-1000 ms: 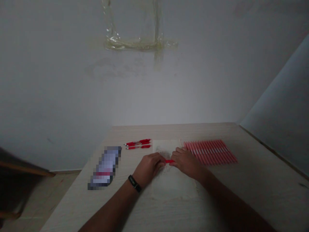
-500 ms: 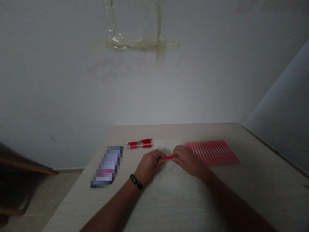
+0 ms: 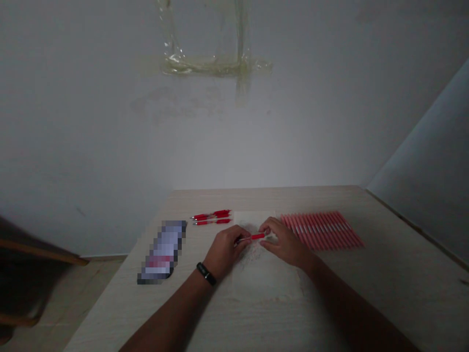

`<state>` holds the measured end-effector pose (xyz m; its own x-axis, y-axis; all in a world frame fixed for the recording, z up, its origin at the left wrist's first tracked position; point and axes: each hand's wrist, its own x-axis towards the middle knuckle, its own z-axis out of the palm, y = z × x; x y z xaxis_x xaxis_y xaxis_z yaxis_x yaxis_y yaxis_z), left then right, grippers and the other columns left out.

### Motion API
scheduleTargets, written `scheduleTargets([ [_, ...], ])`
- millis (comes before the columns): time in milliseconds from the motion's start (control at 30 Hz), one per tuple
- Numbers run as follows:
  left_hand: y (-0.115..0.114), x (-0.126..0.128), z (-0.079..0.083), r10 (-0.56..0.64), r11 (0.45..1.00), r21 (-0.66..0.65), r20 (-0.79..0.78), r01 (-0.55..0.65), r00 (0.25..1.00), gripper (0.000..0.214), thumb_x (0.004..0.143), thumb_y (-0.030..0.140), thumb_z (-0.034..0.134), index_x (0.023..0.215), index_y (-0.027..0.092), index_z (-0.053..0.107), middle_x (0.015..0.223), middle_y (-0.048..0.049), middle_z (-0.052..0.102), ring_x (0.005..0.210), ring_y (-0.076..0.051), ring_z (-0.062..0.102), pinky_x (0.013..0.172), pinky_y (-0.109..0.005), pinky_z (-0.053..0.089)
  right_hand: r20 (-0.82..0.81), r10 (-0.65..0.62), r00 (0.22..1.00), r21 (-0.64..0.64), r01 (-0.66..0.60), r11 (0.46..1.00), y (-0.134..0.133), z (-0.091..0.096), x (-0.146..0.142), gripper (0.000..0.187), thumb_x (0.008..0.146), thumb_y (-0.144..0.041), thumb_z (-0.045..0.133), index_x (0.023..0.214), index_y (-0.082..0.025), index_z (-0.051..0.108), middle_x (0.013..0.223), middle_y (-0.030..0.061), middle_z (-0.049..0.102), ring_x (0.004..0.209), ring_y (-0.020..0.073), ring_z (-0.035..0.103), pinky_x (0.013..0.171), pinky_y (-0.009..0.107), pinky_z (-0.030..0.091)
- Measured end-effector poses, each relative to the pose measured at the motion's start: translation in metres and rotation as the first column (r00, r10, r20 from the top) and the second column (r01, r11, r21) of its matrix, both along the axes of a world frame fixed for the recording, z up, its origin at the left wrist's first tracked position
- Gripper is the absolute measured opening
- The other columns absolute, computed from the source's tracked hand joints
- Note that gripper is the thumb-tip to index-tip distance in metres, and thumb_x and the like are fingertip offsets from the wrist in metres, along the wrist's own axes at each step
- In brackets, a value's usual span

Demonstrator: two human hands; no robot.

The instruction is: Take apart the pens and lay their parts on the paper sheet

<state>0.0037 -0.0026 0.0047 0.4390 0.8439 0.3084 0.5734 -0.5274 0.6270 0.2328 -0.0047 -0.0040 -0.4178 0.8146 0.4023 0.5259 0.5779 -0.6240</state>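
Note:
Both of my hands meet over a sheet of white paper on the table. My left hand, with a black band on its wrist, and my right hand are each closed on one end of a red pen, which lies level between them. Dark scribbles mark the paper just under the pen. Three more red pens lie side by side to the left of the paper. A row of several red pens lies to the right of my right hand.
A blurred-out flat object lies left of my left hand. The light wooden table meets a white wall at the back and a slanted panel at the right. A dark wooden thing stands at the far left beyond the table's edge.
Both hands have moved a little farther away up the paper with the pen. More of the pen shows between them now.

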Motion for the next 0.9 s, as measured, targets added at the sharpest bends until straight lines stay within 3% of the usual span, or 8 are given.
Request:
scheduleTargets([
  [67, -0.0004, 0.0007, 0.0, -0.001, 1.0, -0.004, 0.007, 0.001, 1.0, 0.013, 0.091, 0.03, 0.064, 0.091, 0.018, 0.07, 0.084, -0.0039, 0.071, 0.074, -0.016, 0.061, 0.066, -0.024, 0.044, 0.017, 0.0, 1.0, 0.002, 0.0, 1.0, 0.0001, -0.0002, 0.0004, 0.019, 0.09, -0.029, 0.068, 0.103, -0.021, 0.058, 0.101, 0.0044, 0.062, 0.093, 0.0201, 0.056, 0.083, 0.033, 0.045],
  [133, -0.001, 0.0014, 0.0005, -0.009, 1.0, -0.008, 0.009, 0.009, 1.0, 0.013, 0.091, 0.029, 0.064, 0.091, 0.018, 0.07, 0.084, -0.0037, 0.071, 0.074, -0.016, 0.062, 0.067, -0.025, 0.044, 0.052, 0.02, 0.998, 0.009, -0.021, 1.0, 0.0008, -0.0007, 0.001, 0.01, 0.097, -0.03, 0.057, 0.095, -0.02, 0.06, 0.095, 0.004, 0.062, 0.09, 0.0193, 0.056, 0.083, 0.033, 0.044],
  [233, -0.0014, 0.0018, 0.0014, -0.019, 1.0, -0.017, 0.004, 0.019, 1.0, 0.012, 0.091, 0.028, 0.064, 0.091, 0.018, 0.07, 0.084, -0.0036, 0.07, 0.075, -0.016, 0.062, 0.068, -0.025, 0.044, 0.108, 0.028, 0.994, 0.024, -0.03, 0.999, 0.0017, -0.0014, 0.0011, 0.026, 0.104, -0.028, 0.043, 0.084, -0.019, 0.057, 0.085, 0.0034, 0.06, 0.085, 0.0186, 0.055, 0.08, 0.033, 0.043],
  [400, -0.0006, 0.002, 0.0021, -0.004, 1.0, -0.028, -0.009, 0.004, 1.0, 0.009, 0.09, 0.026, 0.065, 0.091, 0.018, 0.071, 0.083, -0.0027, 0.07, 0.073, -0.015, 0.061, 0.067, -0.024, 0.043, 0.075, 0.017, 0.997, -0.006, -0.017, 1.0, -0.0012, 0.0012, -0.0014, 0.006, 0.094, -0.024, 0.061, 0.096, -0.02, 0.057, 0.095, 0.0037, 0.061, 0.089, 0.0189, 0.056, 0.079, 0.031, 0.044],
  [467, -0.0007, 0.0025, 0.0025, 0.0, 0.999, -0.034, -0.007, -0.001, 1.0, 0.009, 0.089, 0.025, 0.065, 0.091, 0.018, 0.071, 0.083, -0.0027, 0.07, 0.072, -0.015, 0.061, 0.066, -0.024, 0.043, 0.056, 0.014, 0.998, -0.016, -0.013, 1.0, -0.0024, 0.0034, -0.0016, 0.016, 0.091, -0.024, 0.067, 0.103, -0.02, 0.057, 0.1, 0.0042, 0.062, 0.092, 0.0191, 0.057, 0.081, 0.031, 0.044],
  [600, -0.002, 0.0032, 0.0026, -0.007, 0.999, -0.036, -0.009, 0.007, 1.0, 0.012, 0.091, 0.028, 0.063, 0.09, 0.018, 0.07, 0.083, -0.0034, 0.069, 0.073, -0.016, 0.06, 0.067, -0.025, 0.043, 0.099, 0.018, 0.995, 0.013, -0.02, 1.0, -0.0017, 0.0045, -0.0001, 0.012, 0.1, -0.029, 0.053, 0.099, -0.019, 0.06, 0.096, 0.0045, 0.063, 0.091, 0.0187, 0.057, 0.083, 0.032, 0.043],
  [700, -0.0024, 0.003, 0.0014, -0.006, 0.999, -0.032, -0.017, 0.005, 1.0, 0.013, 0.091, 0.028, 0.062, 0.09, 0.018, 0.07, 0.083, -0.0033, 0.069, 0.073, -0.016, 0.06, 0.068, -0.025, 0.043, 0.187, 0.018, 0.982, 0.041, -0.027, 0.999, 0.0002, 0.0024, 0.0005, 0.029, 0.105, -0.029, 0.041, 0.084, -0.018, 0.058, 0.084, 0.0036, 0.06, 0.085, 0.0185, 0.056, 0.08, 0.033, 0.042],
  [900, -0.0007, 0.0023, -0.0002, -0.001, 0.999, -0.043, -0.03, 0.0, 1.0, 0.009, 0.089, 0.025, 0.064, 0.09, 0.018, 0.069, 0.083, -0.0028, 0.069, 0.073, -0.016, 0.06, 0.067, -0.025, 0.042, 0.197, 0.024, 0.98, 0.007, -0.026, 1.0, -0.0013, 0.0039, -0.001, 0.01, 0.098, -0.026, 0.057, 0.092, -0.019, 0.059, 0.09, 0.0031, 0.062, 0.087, 0.0186, 0.057, 0.079, 0.03, 0.042],
])
